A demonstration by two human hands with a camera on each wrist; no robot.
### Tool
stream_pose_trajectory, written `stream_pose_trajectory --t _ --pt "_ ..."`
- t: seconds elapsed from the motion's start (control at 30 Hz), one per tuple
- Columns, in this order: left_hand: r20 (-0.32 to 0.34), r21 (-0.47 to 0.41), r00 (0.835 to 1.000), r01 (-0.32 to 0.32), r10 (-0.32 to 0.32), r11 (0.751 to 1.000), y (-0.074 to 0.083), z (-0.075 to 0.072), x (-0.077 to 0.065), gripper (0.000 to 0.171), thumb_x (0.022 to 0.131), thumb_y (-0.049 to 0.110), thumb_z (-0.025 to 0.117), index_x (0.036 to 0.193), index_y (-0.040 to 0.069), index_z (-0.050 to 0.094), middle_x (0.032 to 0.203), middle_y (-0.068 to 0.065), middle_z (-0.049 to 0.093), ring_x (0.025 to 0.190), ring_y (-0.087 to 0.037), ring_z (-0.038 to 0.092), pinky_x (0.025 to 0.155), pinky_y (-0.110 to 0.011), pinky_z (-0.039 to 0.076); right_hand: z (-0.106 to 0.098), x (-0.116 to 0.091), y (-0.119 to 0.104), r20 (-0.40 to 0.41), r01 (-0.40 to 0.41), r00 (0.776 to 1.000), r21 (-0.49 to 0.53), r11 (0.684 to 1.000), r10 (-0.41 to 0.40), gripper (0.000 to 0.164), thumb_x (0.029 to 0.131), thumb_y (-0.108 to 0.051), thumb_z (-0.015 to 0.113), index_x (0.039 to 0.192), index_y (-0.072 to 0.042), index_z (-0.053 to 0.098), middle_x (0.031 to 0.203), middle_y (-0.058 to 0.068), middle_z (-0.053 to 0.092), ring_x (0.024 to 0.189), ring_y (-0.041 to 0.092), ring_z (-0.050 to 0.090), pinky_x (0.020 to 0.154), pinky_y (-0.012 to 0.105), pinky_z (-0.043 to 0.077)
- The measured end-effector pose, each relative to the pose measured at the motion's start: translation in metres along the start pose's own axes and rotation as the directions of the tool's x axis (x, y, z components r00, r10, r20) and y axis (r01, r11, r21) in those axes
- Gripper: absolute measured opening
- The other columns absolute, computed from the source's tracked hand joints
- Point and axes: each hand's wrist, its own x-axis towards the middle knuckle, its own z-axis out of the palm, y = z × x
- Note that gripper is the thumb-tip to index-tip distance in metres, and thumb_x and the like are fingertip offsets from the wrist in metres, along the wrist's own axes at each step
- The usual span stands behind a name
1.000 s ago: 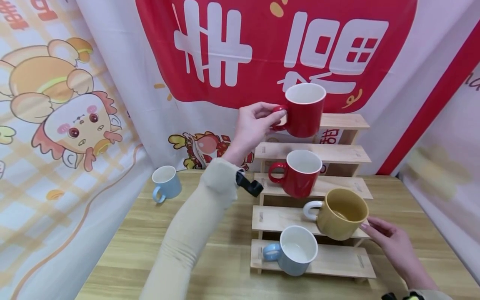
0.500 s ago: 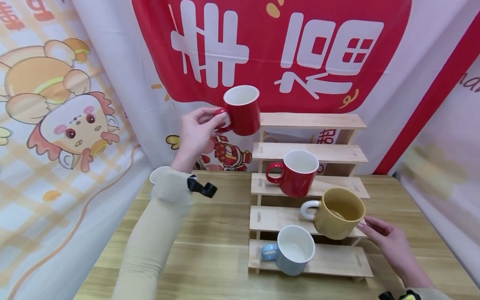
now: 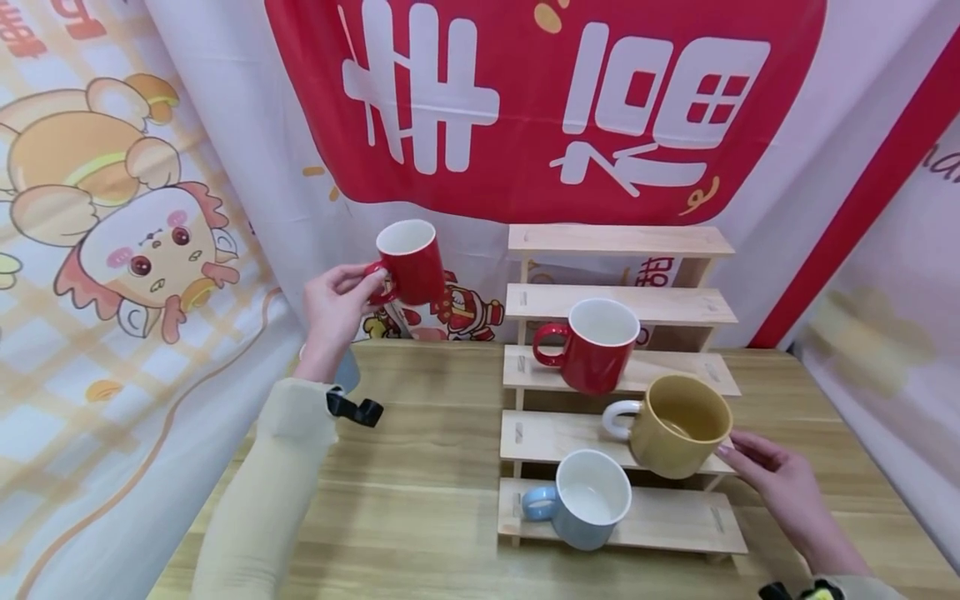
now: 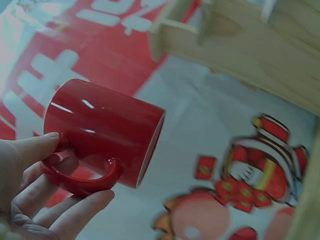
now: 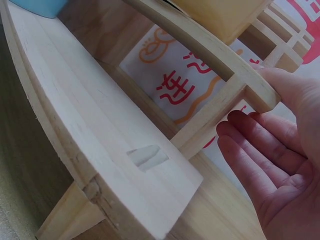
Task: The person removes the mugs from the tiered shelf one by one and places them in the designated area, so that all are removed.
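Left hand [image 3: 334, 305] pinches a kinda-upright red mug [image 3: 414, 268] left of the wooden stand [image 3: 622, 239] while right hand [image 3: 782, 487] grips its right end.

Rear: white hanging fabric backdrop [image 3: 757, 250] with a large red panel [image 3: 528, 92] bearing white characters. Left: white cloth wall [image 3: 45, 417], pale orange checks, cartoon animal print [image 3: 153, 242]. Right: diagonal red band [image 3: 875, 192]. Below: light brown wood-grain surface [image 3: 420, 467]. Light appears even, dimmer in wrist views.
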Motion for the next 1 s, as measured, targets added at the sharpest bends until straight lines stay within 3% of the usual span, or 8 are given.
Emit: stream_pose_trajectory --t 0.3,0.4,0.6,0.8,1.0 --pt "-0.076 -0.051 0.986 0.142 -0.146 0.989 -0.06 -0.015 -0.024 0.037 0.091 0.02 0.081 0.117 -0.004 0.071 0.115 -0.022 0.071 0.085 -0.014 0.073 0.078 -0.035 0.061 0.002 -0.002 -0.001 -0.005 -0.021 1.0 -0.036 0.999 0.021 0.039 0.098 -0.027 0.072 0.13 -0.006 0.067 0.104 -0.026 0.065 0.096 -0.008 0.059 0.077 0.013 0.053" --pt "-0.101 -0.066 0.977 0.181 -0.187 0.981 -0.08 -0.018 -0.031 0.036 0.092 0.017 0.08 0.117 -0.006 0.069 0.117 -0.025 0.07 0.088 -0.019 0.073 0.079 -0.037 0.061 0.002 -0.003 -0.002 -0.007 -0.022 1.0 -0.025 0.999 0.022 0.038 0.098 -0.027 0.072 0.13 -0.007 0.068 0.104 -0.025 0.065 0.096 -0.008 0.06 0.077 0.013 0.053" --pt "-0.136 -0.066 0.963 0.224 -0.231 0.972 -0.118 -0.025 -0.044 0.036 0.094 0.015 0.077 0.12 -0.007 0.067 0.118 -0.024 0.069 0.098 -0.029 0.073 0.077 -0.034 0.062 0.003 -0.004 -0.005 -0.01 -0.022 1.0 0.002 1.0 0.022 0.03 0.098 -0.025 0.072 0.125 -0.013 0.071 0.103 -0.025 0.066 0.096 -0.007 0.06 0.077 0.013 0.053" --pt "-0.193 -0.048 0.949 0.245 -0.25 0.968 -0.148 -0.029 -0.054 0.035 0.092 0.016 0.079 0.117 -0.006 0.07 0.116 -0.023 0.07 0.092 -0.02 0.074 0.079 -0.037 0.061 0.002 -0.003 -0.005 -0.009 -0.022 1.0 0.0 1.0 0.022 0.029 0.098 -0.025 0.072 0.125 -0.015 0.071 0.104 -0.025 0.066 0.096 -0.007 0.06 0.077 0.013 0.053" --pt "-0.215 -0.086 0.936 0.264 -0.277 0.961 -0.168 -0.032 -0.061 0.033 0.092 0.011 0.079 0.117 -0.008 0.069 0.117 -0.023 0.07 0.092 -0.024 0.075 0.077 -0.038 0.062 0.003 -0.004 -0.005 -0.013 -0.017 1.0 0.008 1.0 0.018 0.026 0.098 -0.024 0.072 0.123 -0.016 0.072 0.103 -0.025 0.067 0.095 -0.007 0.061 0.077 0.013 0.053"
